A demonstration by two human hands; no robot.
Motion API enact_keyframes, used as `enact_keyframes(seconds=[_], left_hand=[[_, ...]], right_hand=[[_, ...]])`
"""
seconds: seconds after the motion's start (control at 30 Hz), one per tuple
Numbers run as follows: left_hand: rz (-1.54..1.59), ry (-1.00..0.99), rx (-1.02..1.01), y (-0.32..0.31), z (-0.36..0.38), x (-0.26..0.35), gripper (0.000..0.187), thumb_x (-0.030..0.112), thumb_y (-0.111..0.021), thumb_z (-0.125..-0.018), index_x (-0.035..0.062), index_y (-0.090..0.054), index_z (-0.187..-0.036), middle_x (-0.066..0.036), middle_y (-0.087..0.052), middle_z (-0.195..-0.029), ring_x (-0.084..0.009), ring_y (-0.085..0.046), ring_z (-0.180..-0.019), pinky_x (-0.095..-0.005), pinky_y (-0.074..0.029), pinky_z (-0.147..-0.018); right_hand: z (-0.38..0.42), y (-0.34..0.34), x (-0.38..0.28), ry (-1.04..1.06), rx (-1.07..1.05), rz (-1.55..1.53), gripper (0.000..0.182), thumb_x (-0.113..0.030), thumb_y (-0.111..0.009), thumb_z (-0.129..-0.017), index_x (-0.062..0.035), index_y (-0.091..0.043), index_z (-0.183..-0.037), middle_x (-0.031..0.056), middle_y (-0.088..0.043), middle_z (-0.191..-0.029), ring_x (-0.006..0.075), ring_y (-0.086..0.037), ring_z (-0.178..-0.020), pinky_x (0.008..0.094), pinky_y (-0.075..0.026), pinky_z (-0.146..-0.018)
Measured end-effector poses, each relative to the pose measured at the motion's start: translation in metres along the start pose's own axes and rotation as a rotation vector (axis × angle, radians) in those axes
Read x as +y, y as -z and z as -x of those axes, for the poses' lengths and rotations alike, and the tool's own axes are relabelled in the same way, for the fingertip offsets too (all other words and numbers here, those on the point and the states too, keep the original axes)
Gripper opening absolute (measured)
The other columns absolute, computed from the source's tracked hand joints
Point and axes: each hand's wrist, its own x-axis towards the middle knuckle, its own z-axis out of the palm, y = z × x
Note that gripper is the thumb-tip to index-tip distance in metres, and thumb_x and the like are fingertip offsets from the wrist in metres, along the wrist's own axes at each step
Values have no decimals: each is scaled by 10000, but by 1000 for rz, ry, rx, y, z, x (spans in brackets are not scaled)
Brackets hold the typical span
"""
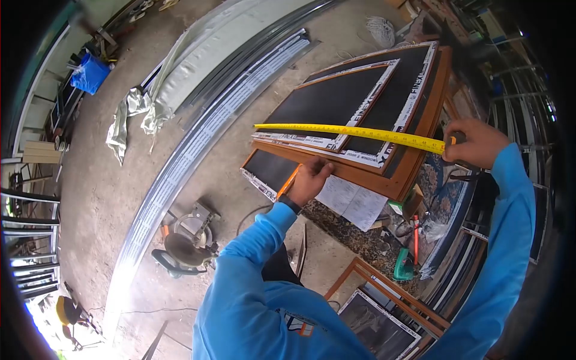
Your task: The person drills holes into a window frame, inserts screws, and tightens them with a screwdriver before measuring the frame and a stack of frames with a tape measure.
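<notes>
My right hand [471, 143] is closed at the right end of a tape measure [354, 131], whose case is mostly hidden by the fingers. Its yellow blade stretches left across a stack of brown framed panels [414, 135] with dark faces and white printed film along the edges. My left hand [309, 179] is curled at the near edge of the stack, with an orange pencil [288, 182] in it. Below that hand a smaller film-edged panel [267, 171] sticks out. Printed paper sheets [354, 201] lie beside the stack.
Long film-wrapped profiles [207, 132] lie across the floor on the left. A miter saw [189, 243] stands near them. A green power tool [404, 265] and a red-handled tool [416, 237] lie on the right. More frames [384, 312] lean at the bottom.
</notes>
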Motion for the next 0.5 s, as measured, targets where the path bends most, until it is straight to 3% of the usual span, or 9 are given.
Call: enact_keyframes(seconds=[0.17,0.2,0.27,0.3,0.37,0.43,0.5], left_hand=[[-80,-80,6,2,-3,-1,329,266,-742,-1030,-53,-735,-1111,-128,-795,-965,-175,-724,-886,-351,-575,-826],[-35,-108,25,0,-3,-6,366,299,-751,-1030,-49,-746,-1143,-112,-798,-986,-142,-705,-905,-335,-569,-830],[27,60,-19,8,-8,-11,294,273,-719,-1059,-16,-757,-1094,-18,-724,-876,-64,-624,-805,-255,-509,-667],[205,65,0,5,-6,5,264,278,-724,-1055,15,-753,-1052,17,-654,-808,-48,-572,-734,-242,-462,-602],[208,92,-40,12,-14,21,448,459,-627,-1085,22,-721,-1118,-5,-657,-830,-107,-607,-696,-281,-493,-602],[398,245,-128,29,-33,19,743,686,-526,-1054,14,-627,-1356,-95,-728,-944,-198,-703,-823,-347,-573,-736],[632,254,-113,34,-59,38,848,748,-483,-1035,6,-555,-1440,-136,-735,-1099,-251,-707,-989,-402,-579,-839]], right_hand=[[-5,-1,9,65,-52,-116,534,-352,-834,-738,-42,-719,-1157,222,-700,-1127,333,-671,-1090,411,-513,-956],[-5,-2,14,87,-16,-90,495,-318,-838,-748,-51,-715,-1147,197,-702,-1102,292,-671,-1070,409,-514,-921],[-4,-8,33,138,-23,-122,449,-330,-821,-794,-50,-698,-1123,130,-697,-1016,232,-660,-982,380,-514,-886],[-1,-16,42,159,49,-159,455,-341,-814,-805,-46,-695,-1131,108,-701,-962,218,-657,-921,365,-516,-853],[16,-17,44,98,49,-164,480,-357,-801,-830,-52,-706,-1188,80,-710,-956,180,-655,-911,350,-514,-807],[33,-23,50,59,2,-274,481,-358,-796,-849,-64,-710,-1220,74,-708,-993,166,-659,-916,338,-519,-791],[49,-33,60,108,14,-410,469,-342,-801,-867,-74,-710,-1242,75,-705,-1038,163,-667,-919,328,-530,-791]])
